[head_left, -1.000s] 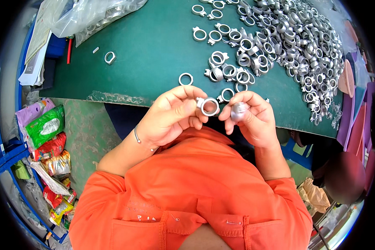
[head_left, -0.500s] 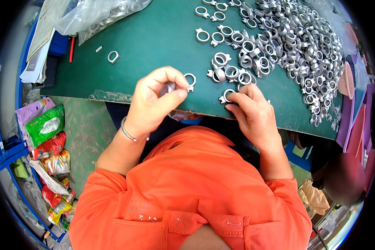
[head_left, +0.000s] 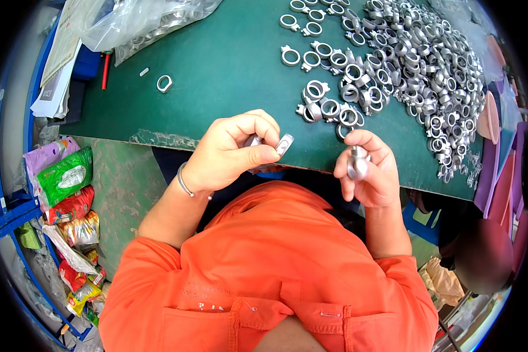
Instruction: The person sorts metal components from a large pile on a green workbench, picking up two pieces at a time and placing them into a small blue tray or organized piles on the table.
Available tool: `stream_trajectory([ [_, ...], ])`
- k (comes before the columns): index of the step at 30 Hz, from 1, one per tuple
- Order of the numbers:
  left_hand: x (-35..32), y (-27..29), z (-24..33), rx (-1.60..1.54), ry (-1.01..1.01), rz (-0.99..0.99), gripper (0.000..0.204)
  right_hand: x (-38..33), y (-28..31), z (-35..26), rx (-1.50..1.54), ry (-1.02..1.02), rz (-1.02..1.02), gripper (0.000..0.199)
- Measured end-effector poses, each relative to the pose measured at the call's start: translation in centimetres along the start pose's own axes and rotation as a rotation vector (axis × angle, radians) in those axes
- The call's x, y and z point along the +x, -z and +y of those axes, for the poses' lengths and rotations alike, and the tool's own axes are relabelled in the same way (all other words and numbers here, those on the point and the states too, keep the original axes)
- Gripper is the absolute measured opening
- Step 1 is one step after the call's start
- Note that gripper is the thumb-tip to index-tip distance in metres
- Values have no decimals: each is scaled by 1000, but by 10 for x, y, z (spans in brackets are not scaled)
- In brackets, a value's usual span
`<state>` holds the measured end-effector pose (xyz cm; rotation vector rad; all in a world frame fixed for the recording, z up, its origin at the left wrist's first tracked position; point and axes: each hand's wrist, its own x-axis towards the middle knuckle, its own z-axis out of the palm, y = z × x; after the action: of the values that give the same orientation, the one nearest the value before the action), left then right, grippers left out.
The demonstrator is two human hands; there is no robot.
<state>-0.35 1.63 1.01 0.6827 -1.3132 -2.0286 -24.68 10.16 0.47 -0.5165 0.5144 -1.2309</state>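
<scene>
Pinched between the thumb and index finger of my left hand (head_left: pixel 237 144) is a metal ring (head_left: pixel 284 144), turned nearly edge-on. More grey metal shows inside the curl of that hand, its shape mostly hidden. My right hand (head_left: pixel 374 176) holds a second metal ring with a lug (head_left: pixel 358 166) at the fingers, raised over the table's front edge. Just beyond the hands lies a small cluster of similar rings (head_left: pixel 330 108). A lone ring (head_left: pixel 165 84) without a clear lug rests farther left on the green tabletop (head_left: pixel 229 70).
A large heap of rings (head_left: pixel 416 64) covers the table's right side. At the far left lie a clear plastic bag (head_left: pixel 158 23) with metal parts, a red pen (head_left: pixel 106 70) and a small white piece (head_left: pixel 144 72). Colourful packets (head_left: pixel 64 176) fill the left shelf.
My right hand has lifted a ring off the tabletop and turned palm up with it. My left hand has shifted slightly right and nearer, tilting its ring from face-on to edge-on.
</scene>
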Motion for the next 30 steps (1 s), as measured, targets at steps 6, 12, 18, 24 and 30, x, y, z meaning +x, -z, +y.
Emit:
stream_trajectory([
  [6,1,2,-18,-1022,131,-277,23,15,3,-3,-184,166,-79,20],
  [12,14,-1,-1,-476,83,79,17,57,-25,3,-1714,605,219,24],
  [18,31,-12,12,736,-242,281,8,43,-14,-13,-1276,317,374,14],
  [24,48,-29,-6,1135,-406,137,17,27,-4,-38,-343,258,313,22],
  [30,51,-28,-16,1167,-465,117,14,43,-16,-23,-1734,530,254,18],
])
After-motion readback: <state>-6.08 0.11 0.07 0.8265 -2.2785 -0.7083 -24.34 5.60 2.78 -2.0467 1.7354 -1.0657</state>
